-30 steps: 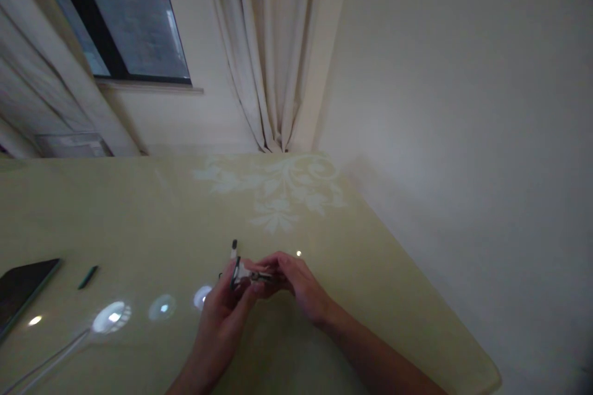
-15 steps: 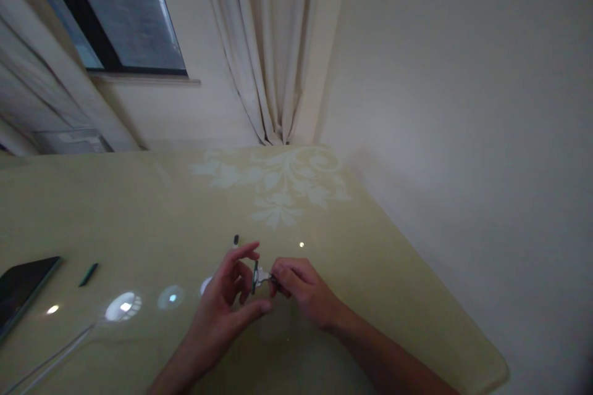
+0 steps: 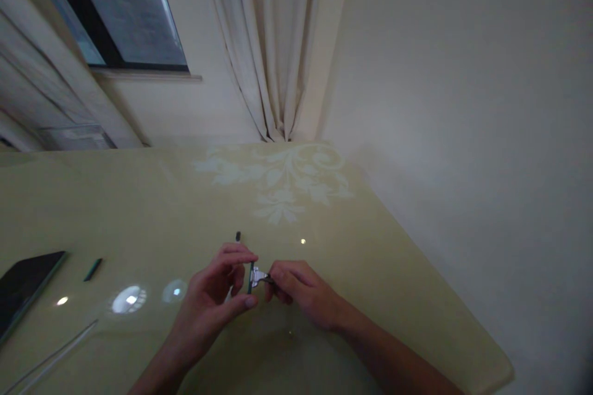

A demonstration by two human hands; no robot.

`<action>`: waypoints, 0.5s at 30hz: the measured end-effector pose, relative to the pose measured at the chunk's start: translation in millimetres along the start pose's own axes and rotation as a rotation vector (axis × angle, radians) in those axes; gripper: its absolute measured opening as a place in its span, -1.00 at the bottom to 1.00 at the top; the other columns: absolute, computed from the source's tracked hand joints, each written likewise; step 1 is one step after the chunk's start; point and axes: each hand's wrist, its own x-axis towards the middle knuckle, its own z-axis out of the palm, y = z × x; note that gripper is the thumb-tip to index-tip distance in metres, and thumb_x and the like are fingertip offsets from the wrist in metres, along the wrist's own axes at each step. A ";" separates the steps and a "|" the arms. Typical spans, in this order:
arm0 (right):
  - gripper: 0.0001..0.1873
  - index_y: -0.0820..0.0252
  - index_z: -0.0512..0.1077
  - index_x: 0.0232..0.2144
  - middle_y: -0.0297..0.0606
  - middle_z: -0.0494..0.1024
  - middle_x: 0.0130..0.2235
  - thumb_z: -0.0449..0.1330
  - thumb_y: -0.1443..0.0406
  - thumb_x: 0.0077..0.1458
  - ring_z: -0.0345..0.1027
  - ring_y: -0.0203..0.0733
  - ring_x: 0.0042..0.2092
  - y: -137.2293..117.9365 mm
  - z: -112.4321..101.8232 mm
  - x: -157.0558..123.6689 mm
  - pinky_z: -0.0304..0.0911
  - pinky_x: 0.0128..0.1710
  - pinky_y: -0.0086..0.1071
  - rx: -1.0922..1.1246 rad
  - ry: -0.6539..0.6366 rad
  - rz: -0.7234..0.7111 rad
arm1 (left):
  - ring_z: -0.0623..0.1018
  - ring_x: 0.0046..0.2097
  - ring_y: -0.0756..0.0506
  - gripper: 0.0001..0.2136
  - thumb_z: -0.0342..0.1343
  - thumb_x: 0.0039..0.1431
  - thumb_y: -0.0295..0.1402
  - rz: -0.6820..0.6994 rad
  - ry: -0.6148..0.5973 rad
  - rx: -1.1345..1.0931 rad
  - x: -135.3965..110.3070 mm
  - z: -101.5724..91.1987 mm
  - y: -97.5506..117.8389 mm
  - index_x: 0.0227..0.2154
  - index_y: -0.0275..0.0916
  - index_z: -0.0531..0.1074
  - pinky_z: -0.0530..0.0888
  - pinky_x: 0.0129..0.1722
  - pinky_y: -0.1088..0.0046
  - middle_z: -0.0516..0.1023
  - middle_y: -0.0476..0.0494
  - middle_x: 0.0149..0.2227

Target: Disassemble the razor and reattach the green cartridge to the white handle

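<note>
1. Well left of the grip lie a dark phone (image 3: pixel 28 281), cut off by the frame edge, and a small green stick (image 3: pixel 92 270).
2. The left hand (image 3: pixel 213 299) curls with forefinger above and thumb below the dark crossbar; whether they touch it is hard to make out.
3. The small metal piece (image 3: pixel 257 276) sits between both hands over the table (image 3: pixel 393 296), with its long axis level and its crossbar end pointing left.
4. The right hand (image 3: pixel 301 293) pinches its silver right end, hiding the tip.

Glossy pale yellow counter (image 3: pixel 393 271) with white floral print, flat black rectangular device (image 3: pixel 28 281) at its left edge, short dark green stick (image 3: pixel 92 269) beside it, tiny dark piece (image 3: pixel 238 236) mid-counter, thin pale rod (image 3: pixel 50 358) front-left.
</note>
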 end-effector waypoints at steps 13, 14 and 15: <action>-0.35 0.24 0.51 -0.30 -0.35 0.37 -0.43 -0.04 -0.14 0.52 0.25 -0.29 -0.39 -7.1 -0.7 -6.5 0.20 -0.31 -0.40 -0.029 -0.140 -0.104 | 0.41 -0.26 -0.04 -0.63 0.56 0.04 -0.17 -0.094 -0.157 -0.090 3.0 -2.0 -2.1 -0.06 -0.02 0.74 0.38 -0.30 0.47 0.41 -0.13 -0.09; -0.36 0.24 0.51 -0.29 -0.35 0.37 -0.42 -0.04 -0.13 0.52 0.25 -0.28 -0.38 -8.7 -0.1 -6.9 0.20 -0.30 -0.39 -0.026 -0.144 -0.117 | 0.41 -0.27 -0.04 -0.63 0.56 0.04 -0.17 -0.105 -0.173 -0.093 3.4 -2.0 -2.8 -0.06 -0.02 0.74 0.38 -0.30 0.47 0.41 -0.11 -0.11; -0.37 0.24 0.51 -0.28 -0.35 0.36 -0.42 -0.04 -0.11 0.53 0.25 -0.28 -0.37 -10.1 0.4 -7.1 0.20 -0.29 -0.39 -0.021 -0.148 -0.125 | 0.41 -0.26 -0.04 -0.63 0.56 0.04 -0.17 -0.117 -0.184 -0.098 3.8 -2.3 -3.8 -0.06 -0.02 0.74 0.38 -0.29 0.46 0.41 -0.10 -0.12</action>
